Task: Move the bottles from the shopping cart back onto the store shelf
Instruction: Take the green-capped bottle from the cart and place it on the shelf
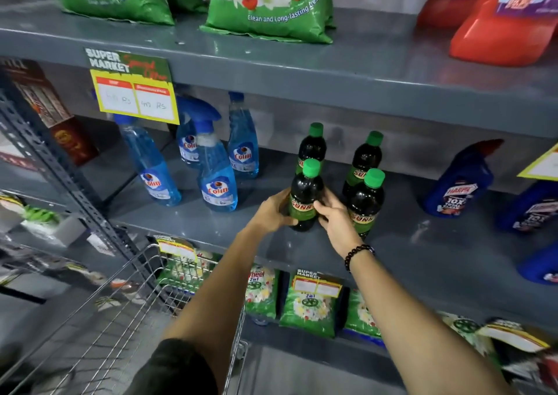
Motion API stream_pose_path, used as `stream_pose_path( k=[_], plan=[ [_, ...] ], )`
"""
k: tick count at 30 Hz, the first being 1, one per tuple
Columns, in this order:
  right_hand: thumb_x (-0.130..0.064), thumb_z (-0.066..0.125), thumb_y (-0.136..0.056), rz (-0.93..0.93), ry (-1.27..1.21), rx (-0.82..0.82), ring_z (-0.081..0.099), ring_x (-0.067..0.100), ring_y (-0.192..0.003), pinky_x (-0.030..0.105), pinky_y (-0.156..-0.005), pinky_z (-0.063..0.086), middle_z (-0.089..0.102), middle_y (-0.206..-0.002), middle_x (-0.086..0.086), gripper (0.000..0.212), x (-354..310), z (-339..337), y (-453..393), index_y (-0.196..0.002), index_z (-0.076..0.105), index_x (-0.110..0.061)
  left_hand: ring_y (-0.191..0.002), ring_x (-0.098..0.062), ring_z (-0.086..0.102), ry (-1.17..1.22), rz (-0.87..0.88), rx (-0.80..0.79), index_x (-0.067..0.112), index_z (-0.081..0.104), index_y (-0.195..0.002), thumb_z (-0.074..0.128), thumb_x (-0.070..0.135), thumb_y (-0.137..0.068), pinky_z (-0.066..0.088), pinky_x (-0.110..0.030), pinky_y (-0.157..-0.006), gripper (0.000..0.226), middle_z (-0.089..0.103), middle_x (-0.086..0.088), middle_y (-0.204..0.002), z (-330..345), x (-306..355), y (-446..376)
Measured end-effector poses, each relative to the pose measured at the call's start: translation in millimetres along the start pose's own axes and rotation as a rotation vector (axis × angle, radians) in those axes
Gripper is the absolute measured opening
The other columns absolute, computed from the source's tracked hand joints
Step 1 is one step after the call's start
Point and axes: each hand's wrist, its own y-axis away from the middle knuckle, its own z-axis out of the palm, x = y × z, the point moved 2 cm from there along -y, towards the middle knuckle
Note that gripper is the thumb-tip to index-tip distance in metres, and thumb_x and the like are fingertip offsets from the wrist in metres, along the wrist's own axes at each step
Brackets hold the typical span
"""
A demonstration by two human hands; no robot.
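Grey steel shelf [187, 228]; both hands grip dark bottle [304, 196].

Lighting's even and kinda cool from overhead, with small glare spots on the grey shelf [392, 71]. My cart [99, 328] and the left edge are smeared with motion blur, and the wide lens bends everything near the corners. Centre's sharp enough.

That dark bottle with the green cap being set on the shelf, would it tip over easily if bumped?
Probably somewhat: the dark bottle is tall and narrow, so a knock near its green cap could topple it. It looks full, so likely heavy and steadier. Both the left hand and right hand steady it.
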Motion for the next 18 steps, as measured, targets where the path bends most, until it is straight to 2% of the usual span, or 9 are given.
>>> stream_pose_path(
  k=[2,5,7,9,10,12,14,16,18],
  plan=[
    [-0.005,0.050,-0.090,-0.011,0.032,0.062,0.045,0.008,-0.126,0.023,-0.098,0.036,0.046,-0.142,-0.006,0.056,2.7,6.0,11.1,-0.142,0.035,-0.019,-0.132,-0.033,0.041,0.001,-0.007,0.049,-0.001,0.027,-0.141,0.067,-0.018,-0.069,0.036,-0.049,-0.109,0.084,0.040,-0.020,-0.145,0.6,-7.3,15.1],
    [-0.013,0.054,-0.090,0.034,0.062,0.162,0.034,0.016,-0.137,0.037,-0.116,0.023,0.034,-0.151,-0.001,0.060,12.3,19.5,30.8,-0.144,0.028,-0.014,-0.135,-0.029,0.036,0.051,-0.047,0.191,0.001,0.028,-0.141,0.066,-0.013,-0.073,0.037,-0.037,-0.107,0.079,0.034,-0.016,-0.149,-5.9,-22.3,51.8],
    [-0.019,0.058,-0.089,0.085,0.053,0.258,0.033,0.019,-0.138,0.037,-0.115,0.024,0.035,-0.150,0.002,0.064,21.3,33.3,45.6,-0.144,0.027,-0.011,-0.127,-0.028,0.047,0.143,-0.039,0.285,0.003,0.037,-0.135,0.063,-0.014,-0.075,0.045,-0.030,-0.096,0.067,0.041,-0.019,-0.143,-12.3,-33.8,86.0],
    [-0.020,0.059,-0.087,0.079,0.067,0.298,0.038,0.021,-0.134,0.032,-0.108,0.028,0.044,-0.138,0.005,0.062,30.9,54.2,62.0,-0.141,0.033,-0.007,-0.102,-0.015,0.063,0.268,-0.025,0.384,0.010,0.047,-0.123,0.060,-0.017,-0.076,0.054,-0.018,-0.076,0.056,0.051,-0.023,-0.131,-18.8,-44.8,125.2],
    [-0.021,0.060,-0.087,0.070,0.088,0.295,0.040,0.019,-0.131,0.031,-0.105,0.030,0.045,-0.135,0.005,0.061,36.2,67.3,70.1,-0.140,0.034,-0.005,-0.095,-0.012,0.064,0.332,-0.035,0.443,0.009,0.048,-0.121,0.058,-0.018,-0.077,0.054,-0.013,-0.069,0.053,0.053,-0.024,-0.127,-22.4,-51.6,144.7],
    [-0.022,0.060,-0.086,0.094,0.115,0.266,0.038,0.017,-0.131,0.033,-0.107,0.033,0.041,-0.139,0.003,0.063,50.1,98.5,84.9,-0.141,0.033,-0.006,-0.106,-0.022,0.058,0.448,-0.105,0.583,0.000,0.045,-0.129,0.057,-0.015,-0.079,0.053,-0.012,-0.071,0.054,0.051,-0.026,-0.132,-31.9,-72.9,184.4],
    [-0.021,0.060,-0.086,0.137,0.143,0.184,0.038,0.020,-0.133,0.039,-0.100,0.043,0.038,-0.145,0.005,0.061,66.0,134.8,97.1,-0.140,0.034,-0.006,-0.115,-0.028,0.054,0.536,-0.205,0.687,0.000,0.040,-0.135,0.058,-0.010,-0.081,0.053,-0.015,-0.074,0.057,0.049,-0.022,-0.137,-40.5,-97.6,227.5],
    [-0.017,0.059,-0.087,0.178,0.197,0.051,0.043,0.023,-0.130,0.040,-0.105,0.040,0.043,-0.144,0.011,0.051,86.1,173.4,105.5,-0.134,0.042,-0.005,-0.121,-0.032,0.051,0.552,-0.311,0.788,0.000,0.039,-0.135,0.059,-0.005,-0.083,0.050,-0.025,-0.086,0.057,0.048,-0.020,-0.138,-46.4,-123.8,272.9],
    [-0.017,0.059,-0.087,0.282,0.294,-0.127,0.046,0.024,-0.127,0.036,-0.100,0.038,0.047,-0.141,0.012,0.040,111.4,209.6,116.0,-0.126,0.049,-0.012,-0.126,-0.037,0.047,0.579,-0.431,0.905,-0.001,0.040,-0.134,0.058,-0.003,-0.084,0.043,-0.035,-0.093,0.054,0.047,-0.023,-0.139,-46.7,-151.4,317.7]
  ],
)
